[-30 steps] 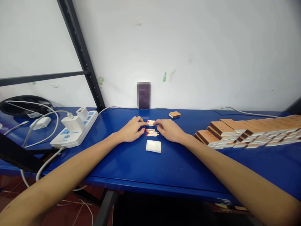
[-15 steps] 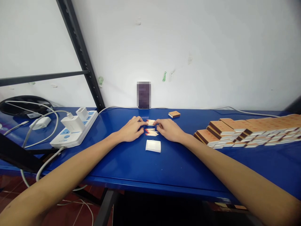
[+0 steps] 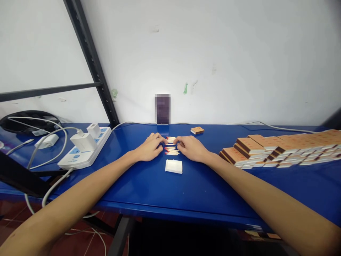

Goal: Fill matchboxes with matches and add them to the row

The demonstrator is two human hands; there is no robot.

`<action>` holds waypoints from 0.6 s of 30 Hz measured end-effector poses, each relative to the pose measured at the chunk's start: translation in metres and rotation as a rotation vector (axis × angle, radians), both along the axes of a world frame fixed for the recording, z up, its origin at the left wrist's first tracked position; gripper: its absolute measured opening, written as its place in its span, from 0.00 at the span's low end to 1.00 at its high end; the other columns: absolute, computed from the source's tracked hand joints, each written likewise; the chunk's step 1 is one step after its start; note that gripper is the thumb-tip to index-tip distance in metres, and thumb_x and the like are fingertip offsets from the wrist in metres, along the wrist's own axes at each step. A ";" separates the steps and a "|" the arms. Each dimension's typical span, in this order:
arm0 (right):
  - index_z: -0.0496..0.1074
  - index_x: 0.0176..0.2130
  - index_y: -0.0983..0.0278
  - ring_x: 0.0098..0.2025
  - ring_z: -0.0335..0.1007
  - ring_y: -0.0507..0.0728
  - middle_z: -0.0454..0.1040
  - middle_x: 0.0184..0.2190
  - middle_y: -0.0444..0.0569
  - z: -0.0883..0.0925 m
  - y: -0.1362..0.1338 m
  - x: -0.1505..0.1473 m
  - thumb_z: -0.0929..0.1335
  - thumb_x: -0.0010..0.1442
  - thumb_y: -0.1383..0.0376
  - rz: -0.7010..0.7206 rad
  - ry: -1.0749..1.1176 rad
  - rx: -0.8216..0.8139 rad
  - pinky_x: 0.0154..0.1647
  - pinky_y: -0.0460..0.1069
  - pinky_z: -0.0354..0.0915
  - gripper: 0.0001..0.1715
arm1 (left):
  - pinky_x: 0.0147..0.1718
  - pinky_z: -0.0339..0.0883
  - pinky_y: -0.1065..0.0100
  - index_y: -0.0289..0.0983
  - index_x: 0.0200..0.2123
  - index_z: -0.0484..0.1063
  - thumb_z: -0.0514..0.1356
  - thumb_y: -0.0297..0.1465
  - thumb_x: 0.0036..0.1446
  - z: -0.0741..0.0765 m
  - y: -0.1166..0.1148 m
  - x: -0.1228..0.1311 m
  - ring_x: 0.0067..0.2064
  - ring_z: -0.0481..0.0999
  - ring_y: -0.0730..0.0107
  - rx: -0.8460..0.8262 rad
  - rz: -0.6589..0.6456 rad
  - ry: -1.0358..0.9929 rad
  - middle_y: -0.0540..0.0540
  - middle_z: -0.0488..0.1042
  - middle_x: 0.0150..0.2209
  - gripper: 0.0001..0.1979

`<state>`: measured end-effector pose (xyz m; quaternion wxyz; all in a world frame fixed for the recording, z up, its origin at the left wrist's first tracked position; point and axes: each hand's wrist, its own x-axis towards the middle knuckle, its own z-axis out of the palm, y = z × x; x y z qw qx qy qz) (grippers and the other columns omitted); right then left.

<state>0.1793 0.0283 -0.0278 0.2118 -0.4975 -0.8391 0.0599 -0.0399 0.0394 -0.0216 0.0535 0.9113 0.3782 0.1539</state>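
Loose matches with red heads lie in two small groups between my hands: an upper row [image 3: 171, 139] and a lower, less even bunch [image 3: 172, 151]. At the red-head side, my left hand [image 3: 151, 146] rests with bent fingers, its index fingertip at the ends of the sticks and the thumb apart from it. My right hand [image 3: 192, 147] curves in from the other side, index fingertip by the plain ends, thumb lower down and separate. Neither hand visibly grasps a match. Nearer to me lies a white matchbox tray [image 3: 173, 166]; its contents, if any, cannot be made out.
One closed matchbox [image 3: 197, 130] lies behind my right hand. Stacked matchboxes [image 3: 250, 146] fill the right side. To the left are a white power strip [image 3: 87, 153] with plugs and cables. A phone-like dark screen [image 3: 163, 110] leans against the wall on the blue tabletop [image 3: 149, 188].
Both index fingers have come slightly lower, from the upper matches toward the gap above the lower bunch. The view has tilted a little; the tray and boxes stay put.
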 end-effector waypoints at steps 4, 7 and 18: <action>0.73 0.39 0.61 0.29 0.66 0.52 0.75 0.30 0.45 0.000 -0.001 0.001 0.61 0.59 0.71 0.016 0.026 -0.006 0.27 0.46 0.50 0.13 | 0.49 0.61 0.57 0.38 0.45 0.70 0.48 0.25 0.59 0.002 -0.003 0.002 0.45 0.64 0.60 -0.010 -0.013 -0.042 0.43 0.66 0.42 0.15; 0.73 0.43 0.61 0.31 0.66 0.53 0.75 0.31 0.45 -0.001 0.000 0.001 0.61 0.59 0.71 0.002 0.046 0.000 0.28 0.46 0.51 0.16 | 0.50 0.60 0.56 0.37 0.49 0.69 0.48 0.25 0.59 0.000 -0.001 0.000 0.44 0.64 0.60 0.013 0.015 -0.042 0.43 0.66 0.42 0.17; 0.73 0.49 0.61 0.35 0.70 0.55 0.77 0.35 0.49 0.000 0.001 0.000 0.61 0.62 0.70 -0.025 -0.033 -0.027 0.32 0.47 0.55 0.20 | 0.48 0.61 0.55 0.38 0.53 0.68 0.47 0.27 0.61 -0.001 0.002 -0.002 0.44 0.63 0.60 0.021 0.032 0.011 0.42 0.66 0.42 0.19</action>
